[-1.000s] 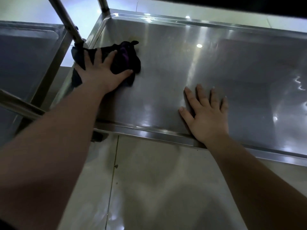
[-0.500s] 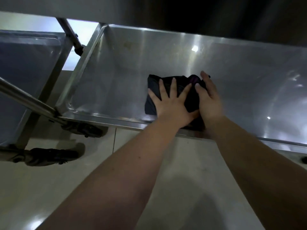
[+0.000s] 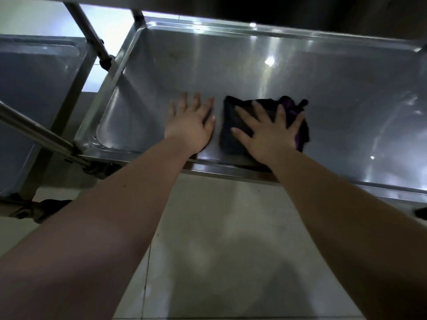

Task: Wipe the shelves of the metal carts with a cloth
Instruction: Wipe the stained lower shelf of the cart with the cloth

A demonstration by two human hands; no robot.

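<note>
A dark cloth (image 3: 233, 132) with a purple edge lies on the low stainless shelf (image 3: 231, 65) of the metal cart, near its front rim. My right hand (image 3: 268, 132) presses flat on the cloth with fingers spread. My left hand (image 3: 191, 123) rests flat on the bare shelf just left of the cloth, not touching it.
A second metal cart shelf (image 3: 34, 88) stands to the left, with upright posts (image 3: 90, 33) between the carts. A slanted metal bar (image 3: 37, 132) runs at the left front. Black caster wheels (image 3: 41, 210) sit on the pale tiled floor (image 3: 219, 250). An upper shelf overhangs at the top.
The cloth moved from the shelf's far left corner to the middle front. It passed from under my left hand to under my right; my left hand now lies on bare metal.
</note>
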